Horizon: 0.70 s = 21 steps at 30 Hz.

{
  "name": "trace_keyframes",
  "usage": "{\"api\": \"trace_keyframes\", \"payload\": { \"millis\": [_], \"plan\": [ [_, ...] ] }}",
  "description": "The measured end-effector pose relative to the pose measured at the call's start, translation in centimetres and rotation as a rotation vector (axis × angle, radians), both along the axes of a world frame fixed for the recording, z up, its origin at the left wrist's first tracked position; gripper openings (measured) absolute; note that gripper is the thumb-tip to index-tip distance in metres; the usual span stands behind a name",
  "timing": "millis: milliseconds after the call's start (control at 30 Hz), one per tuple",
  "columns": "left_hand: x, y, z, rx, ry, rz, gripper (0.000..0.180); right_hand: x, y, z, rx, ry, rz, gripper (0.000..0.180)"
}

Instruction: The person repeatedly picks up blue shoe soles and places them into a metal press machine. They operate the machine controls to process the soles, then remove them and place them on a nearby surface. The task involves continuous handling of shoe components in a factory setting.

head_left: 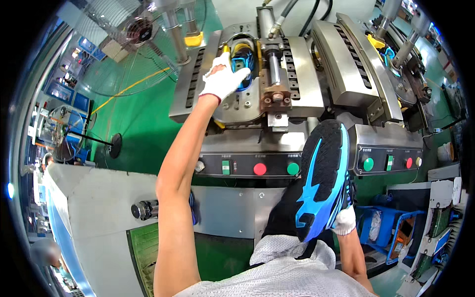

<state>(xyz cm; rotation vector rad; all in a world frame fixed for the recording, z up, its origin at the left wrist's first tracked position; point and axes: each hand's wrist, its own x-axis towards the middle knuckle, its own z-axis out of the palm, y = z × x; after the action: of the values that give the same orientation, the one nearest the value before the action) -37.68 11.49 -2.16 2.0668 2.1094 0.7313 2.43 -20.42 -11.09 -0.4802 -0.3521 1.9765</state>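
Note:
My left hand (221, 79), in a white knit glove, reaches to the press on the left. Its thumb is spread apart from the fingers, beside a blue and black shoe (242, 62) set in the press's recess. A yellow piece (226, 49) shows at the fingertips; whether they touch it I cannot tell. Lower right, my gloved right hand (345, 221) holds another shoe (324, 178) by its side. That shoe is tilted up with its black and bright blue sole toward me; its upper and most of my right fingers are hidden.
A second metal press (346, 64) stands to the right. Below the presses run control panels with a red button (260, 169) and a green button (293, 169). A wire-cage fan (138, 30) is at upper left. A blue crate (378, 225) stands low on the right.

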Motion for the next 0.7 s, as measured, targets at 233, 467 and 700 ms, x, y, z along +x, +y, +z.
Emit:
{"api": "trace_keyframes", "payload": {
  "millis": [233,467,700],
  "plan": [
    [2.3,12.4,-3.3,-0.267,0.258,0.124,0.089,4.2,-4.6,-1.2,-0.133,-0.246,-0.275,0.062],
    [-2.2,9.3,5.1,-0.095,0.191,0.014,0.082,8.0,-9.6,-4.3,-0.287,-0.347,-0.283,0.041],
    [-3.5,-17.7,8.8,0.274,-0.284,0.048,0.056,5.6,-5.5,-3.0,-0.162,-0.507,-0.169,0.026]
  ]
}}
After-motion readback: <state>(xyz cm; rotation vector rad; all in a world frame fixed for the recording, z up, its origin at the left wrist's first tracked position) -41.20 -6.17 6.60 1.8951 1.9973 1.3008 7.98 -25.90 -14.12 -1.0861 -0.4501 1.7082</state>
